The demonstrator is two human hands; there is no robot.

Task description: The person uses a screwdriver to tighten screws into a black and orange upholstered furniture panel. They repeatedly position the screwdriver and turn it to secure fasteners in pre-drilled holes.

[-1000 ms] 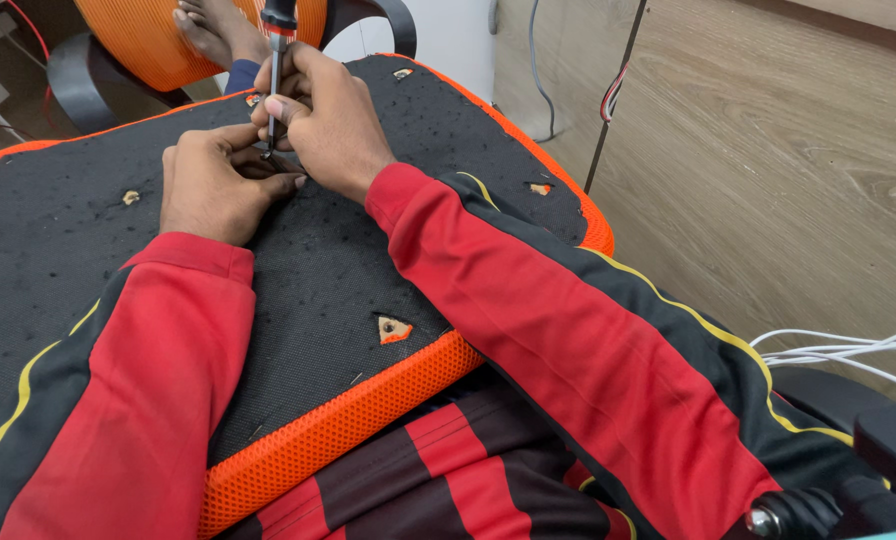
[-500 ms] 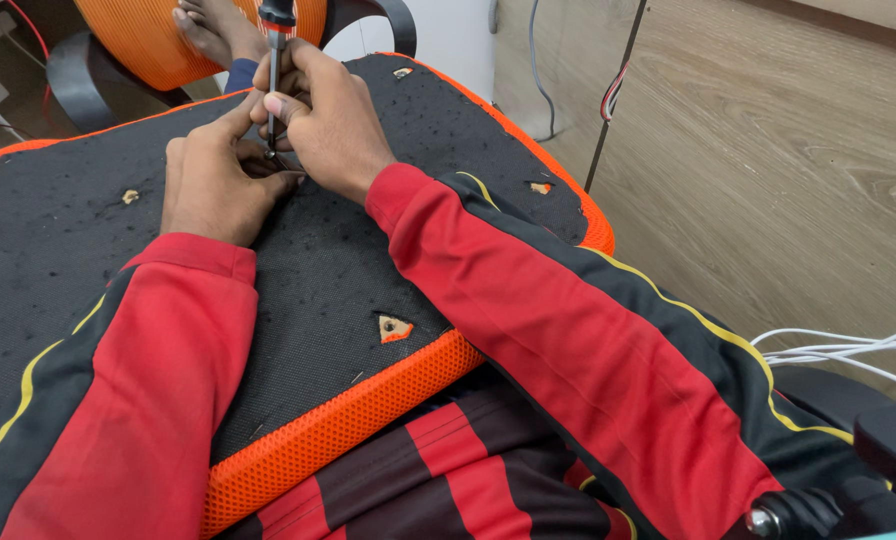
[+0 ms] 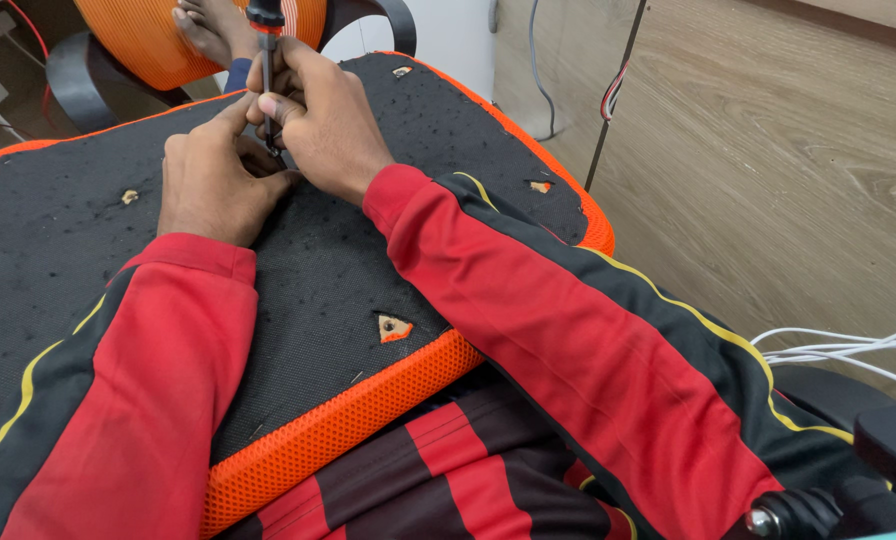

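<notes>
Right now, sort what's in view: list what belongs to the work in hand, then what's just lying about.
In use: screwdriver, right hand, left hand, black seat underside with orange mesh edge.

Lying about: white cables, orange mesh chair part, black armrest.

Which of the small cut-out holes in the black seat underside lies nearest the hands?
The hole left of the left hand, beside its knuckles. The triangular one near the orange edge and those at the right edge and far corner lie farther off.
</notes>
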